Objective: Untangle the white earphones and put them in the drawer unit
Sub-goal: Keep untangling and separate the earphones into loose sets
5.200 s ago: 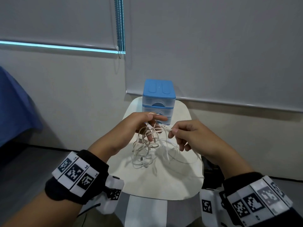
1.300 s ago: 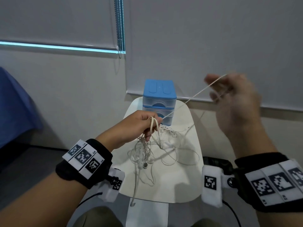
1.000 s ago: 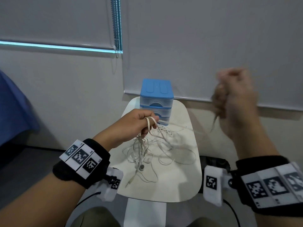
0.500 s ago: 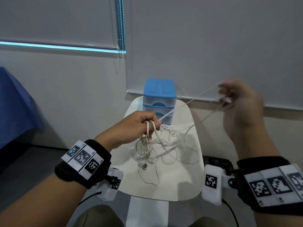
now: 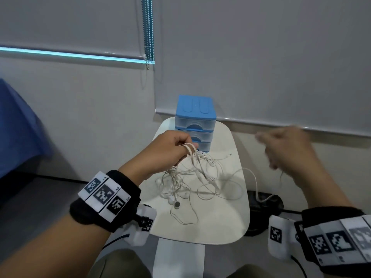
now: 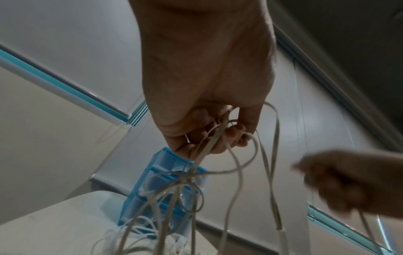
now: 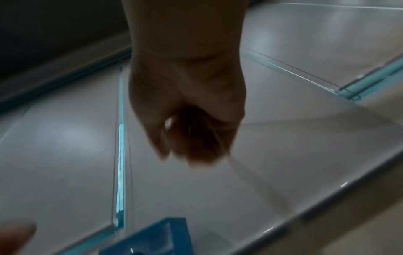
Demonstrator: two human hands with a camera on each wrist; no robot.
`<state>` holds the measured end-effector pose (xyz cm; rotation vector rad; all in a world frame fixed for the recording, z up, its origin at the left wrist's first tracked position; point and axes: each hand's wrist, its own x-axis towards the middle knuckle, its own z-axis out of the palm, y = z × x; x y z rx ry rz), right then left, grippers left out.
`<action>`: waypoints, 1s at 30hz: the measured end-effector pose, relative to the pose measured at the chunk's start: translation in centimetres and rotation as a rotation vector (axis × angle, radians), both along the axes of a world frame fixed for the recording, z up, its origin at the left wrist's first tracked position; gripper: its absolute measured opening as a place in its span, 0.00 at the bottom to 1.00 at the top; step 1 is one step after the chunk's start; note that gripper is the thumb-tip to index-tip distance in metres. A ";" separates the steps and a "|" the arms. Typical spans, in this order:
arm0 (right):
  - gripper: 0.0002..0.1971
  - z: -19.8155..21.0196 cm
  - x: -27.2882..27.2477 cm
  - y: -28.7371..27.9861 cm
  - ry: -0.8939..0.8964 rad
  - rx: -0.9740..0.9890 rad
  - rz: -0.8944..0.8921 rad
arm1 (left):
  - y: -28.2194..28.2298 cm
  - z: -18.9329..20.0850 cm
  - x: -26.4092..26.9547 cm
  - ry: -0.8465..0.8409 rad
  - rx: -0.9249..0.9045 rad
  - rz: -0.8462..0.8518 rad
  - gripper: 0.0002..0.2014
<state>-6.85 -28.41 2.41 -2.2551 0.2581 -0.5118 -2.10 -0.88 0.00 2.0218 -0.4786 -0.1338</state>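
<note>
The white earphones (image 5: 181,178) are a tangled bunch of cords hanging from my left hand (image 5: 180,145) onto the small white table (image 5: 220,227). The left wrist view shows that hand (image 6: 209,134) with fingers curled round several loops of the earphones (image 6: 229,165). My right hand (image 5: 281,145) is blurred, raised to the right of the table with fingers curled; a thin cord strand trails down from it (image 6: 340,181). The blue drawer unit (image 5: 195,117) stands at the table's far end, its three drawers closed. An earbud lies near the table's middle.
A black object (image 5: 261,199) sits on the floor right of the table, with a cord loop draped over it. A blue cloth (image 5: 16,127) is at far left. A blind's bead chain (image 5: 148,37) hangs on the wall behind.
My right hand has dropped lower and a little leftward. The strand that ran taut between the hands has gone slack. The left hand has kept its hold and barely moved.
</note>
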 end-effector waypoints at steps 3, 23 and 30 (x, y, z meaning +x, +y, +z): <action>0.24 -1.3 -0.8 0.7 0.440 -0.359 0.085 | -0.4 0.7 -0.4 -0.006 -0.010 0.004 0.16; 0.14 2.0 -0.7 8.1 0.003 0.333 0.478 | 0.9 -2.4 -1.4 -0.011 -0.010 -0.323 0.08; 0.13 2.2 -1.5 5.8 -0.214 0.870 0.353 | 1.4 -4.5 -1.9 0.041 -0.150 -0.186 0.04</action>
